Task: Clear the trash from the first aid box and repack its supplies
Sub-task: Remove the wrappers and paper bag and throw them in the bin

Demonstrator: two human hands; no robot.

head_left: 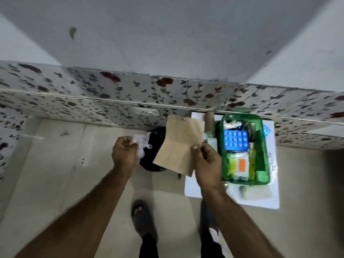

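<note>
A green see-through first aid box stands on a small white table at the right. Inside it lie a blue blister pack, a white and orange packet and other supplies. My right hand pinches a brown paper envelope by its lower right edge, left of the box. My left hand is closed around crumpled clear plastic wrap. Both hands hover above a black trash bin, which the envelope partly hides.
A brown roll lies on the table behind the box, with more items along the table's edges. A floral-papered wall runs behind the bin. Pale floor tiles spread to the left. My sandalled feet stand below.
</note>
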